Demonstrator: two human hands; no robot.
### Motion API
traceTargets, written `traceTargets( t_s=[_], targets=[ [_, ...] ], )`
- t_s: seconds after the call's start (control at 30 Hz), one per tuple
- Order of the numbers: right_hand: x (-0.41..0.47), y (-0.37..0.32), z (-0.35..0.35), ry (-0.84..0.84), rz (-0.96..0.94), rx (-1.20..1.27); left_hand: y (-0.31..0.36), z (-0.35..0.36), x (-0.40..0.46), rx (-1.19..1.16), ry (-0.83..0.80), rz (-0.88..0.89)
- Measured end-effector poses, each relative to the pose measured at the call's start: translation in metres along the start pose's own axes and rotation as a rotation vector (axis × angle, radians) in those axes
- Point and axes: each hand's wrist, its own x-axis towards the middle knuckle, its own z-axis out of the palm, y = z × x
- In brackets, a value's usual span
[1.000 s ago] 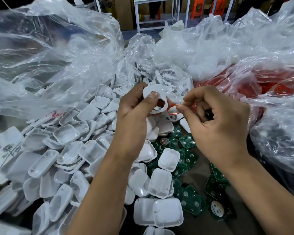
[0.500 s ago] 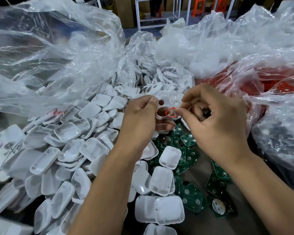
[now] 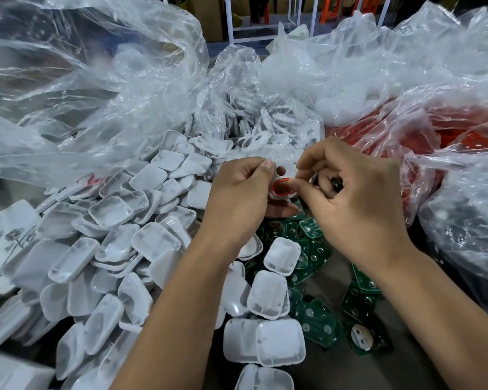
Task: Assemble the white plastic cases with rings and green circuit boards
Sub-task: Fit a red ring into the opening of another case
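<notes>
Two hands meet above the heap of white rounded-square plastic case shells (image 3: 116, 243): the left hand (image 3: 241, 192) grips a white plastic case piece (image 3: 283, 180) with curled fingers, and the right hand (image 3: 352, 198) pinches a red ring (image 3: 284, 188) against it, a small dark part tucked in its palm. Green circuit boards (image 3: 317, 323) lie on the table just right of the heap, clear plastic bags (image 3: 102, 88) behind it.
</notes>
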Motion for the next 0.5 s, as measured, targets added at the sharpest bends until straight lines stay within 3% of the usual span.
traceTargets(
  t_s=[0.5],
  targets=[
    [0.0061,0.0019,-0.0061,-0.144,-0.055,-0.090,-0.0066,-0.0021,0.0019,0.036,-0.042,0.065]
  ],
)
